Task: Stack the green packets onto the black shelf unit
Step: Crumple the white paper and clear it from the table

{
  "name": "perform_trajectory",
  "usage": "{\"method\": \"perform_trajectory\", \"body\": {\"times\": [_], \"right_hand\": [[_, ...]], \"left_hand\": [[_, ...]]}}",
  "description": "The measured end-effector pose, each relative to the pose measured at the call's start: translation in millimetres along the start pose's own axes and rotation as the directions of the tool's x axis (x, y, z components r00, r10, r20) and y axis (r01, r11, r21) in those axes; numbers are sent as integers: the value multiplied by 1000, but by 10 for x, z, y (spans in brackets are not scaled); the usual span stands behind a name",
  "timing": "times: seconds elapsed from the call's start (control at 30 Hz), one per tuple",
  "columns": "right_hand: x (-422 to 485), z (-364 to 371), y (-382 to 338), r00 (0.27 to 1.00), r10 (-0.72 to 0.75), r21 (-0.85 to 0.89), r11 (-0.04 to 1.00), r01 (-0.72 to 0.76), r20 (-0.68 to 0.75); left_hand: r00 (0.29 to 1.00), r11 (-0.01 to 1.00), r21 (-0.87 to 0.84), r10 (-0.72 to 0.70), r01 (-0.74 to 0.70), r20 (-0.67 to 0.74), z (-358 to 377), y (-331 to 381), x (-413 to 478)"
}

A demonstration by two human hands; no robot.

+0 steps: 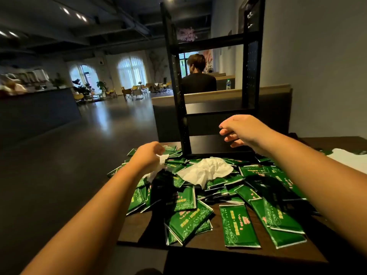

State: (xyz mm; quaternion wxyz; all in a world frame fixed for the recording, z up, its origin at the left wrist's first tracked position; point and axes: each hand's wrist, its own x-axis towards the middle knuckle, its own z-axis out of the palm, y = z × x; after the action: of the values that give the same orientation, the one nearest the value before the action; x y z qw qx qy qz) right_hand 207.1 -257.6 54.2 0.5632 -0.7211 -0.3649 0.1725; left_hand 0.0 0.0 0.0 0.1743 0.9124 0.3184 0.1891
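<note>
Stacking hasn't begun: your left hand (148,155) pinches a white tissue (162,161), your right hand (243,129) hovers relaxed before the black shelf unit (216,114); next, gather green packets (238,225).

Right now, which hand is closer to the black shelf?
Right. The right hand hovers open just in front of the lower tiers of the black shelf unit. The left hand sits lower, beside its left post, over the green packets, pinching a white tissue.
</note>
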Motion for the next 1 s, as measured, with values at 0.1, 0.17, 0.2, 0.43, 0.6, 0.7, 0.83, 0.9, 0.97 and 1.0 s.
{"method": "perform_trajectory", "body": {"times": [0.1,0.17,0.2,0.43,0.6,0.7,0.83,0.9,0.97,1.0], "right_hand": [[32,160,129,999,32,-70,997,-31,21],[51,300,224,998,42,-79,996,-38,55],[62,370,245,997,46,-86,995,-40,68],[193,693,295,992,31,-115,993,-18,119],[186,676,240,992,3,-122,992,13,126],[164,505,232,998,-9,-120,993,16,64],[134,124,280,999,8,-125,992,-12,-36],[82,-95,319,996,23,-135,990,-34,-86],[-6,-331,376,990,49,-135,989,-67,-134],[-56,-455,413,985,69,-132,987,-90,-159]], "left_hand": [[999,995,94,-42,40,17,109,-171,-42],[997,994,91,-57,52,45,186,-220,-73],[997,994,100,-50,44,56,224,-250,-56],[991,980,166,-121,111,51,333,-373,59],[991,992,129,18,-1,-130,104,-80,-89],[962,989,-4,142,-148,-235,13,284,-136],[953,952,-75,291,-298,-87,177,810,-130],[936,938,-20,347,-347,50,376,1014,-102],[923,935,68,330,-348,198,619,1120,-54],[919,941,98,288,-324,267,729,1146,-26]]}}
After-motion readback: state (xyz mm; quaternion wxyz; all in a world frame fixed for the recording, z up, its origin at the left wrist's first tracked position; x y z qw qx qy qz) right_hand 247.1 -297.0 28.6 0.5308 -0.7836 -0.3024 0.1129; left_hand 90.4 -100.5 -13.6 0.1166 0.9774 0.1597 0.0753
